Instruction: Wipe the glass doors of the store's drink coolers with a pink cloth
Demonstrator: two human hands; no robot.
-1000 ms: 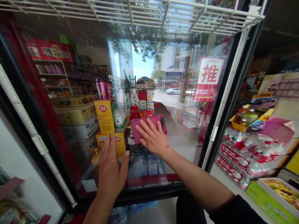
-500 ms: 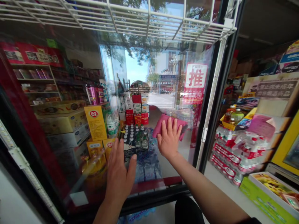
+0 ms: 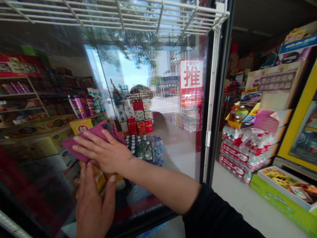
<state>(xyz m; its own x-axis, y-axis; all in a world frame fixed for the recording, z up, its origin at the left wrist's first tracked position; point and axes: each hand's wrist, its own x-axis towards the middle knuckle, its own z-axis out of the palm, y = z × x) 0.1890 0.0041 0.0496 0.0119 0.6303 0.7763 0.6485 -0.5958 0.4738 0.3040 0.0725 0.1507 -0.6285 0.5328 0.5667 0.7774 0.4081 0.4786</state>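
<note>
1. The pink cloth [image 3: 99,128] is under the right hand [image 3: 109,155], pressed on the big glass [image 3: 173,142]. That hand is open and flat, with its fingers on top of the cloth and not curled round it. That looks like a good way to push.

2. Push with the whole hand, not just the tips. Then more of the cloth should rub the glass.

3. A dark bit of cloth is bunched up just above the right thumb. It would help to smooth it flat, so no lump leaves a streak.

4. The left hand [image 3: 95,198] is open too, with fingers pointing up, just below the right hand. I can't tell if it touches the glass. It needs to be out of the cloth's way, or the hands may bump.

5. The right arm [image 3: 160,181] reaches far across to the left. Small, gentle strokes should be easier there.

6. Go slowly near the white wire rack [image 3: 119,16] high above the right hand, and near the black frame [image 3: 223,66] well to its right. Knuckles could get knocked.
</note>
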